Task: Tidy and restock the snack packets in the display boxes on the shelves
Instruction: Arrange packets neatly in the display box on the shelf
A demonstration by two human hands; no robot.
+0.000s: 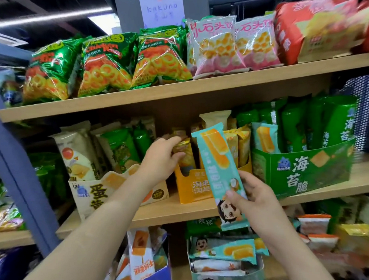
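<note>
Two hands work at the middle wooden shelf (177, 210). Left hand (160, 161), centre frame, curls its fingers round a glossy gold-brown snack packet (182, 147) standing in the orange cardboard display box (193, 187). Right hand (258, 203), 5 o'clock, grips the lower end of a long teal plastic packet (217, 160), upright before that box. Risk, judged: tugging the gold packet could topple its neighbours; one-ended grip could let the teal packet slip.
</note>
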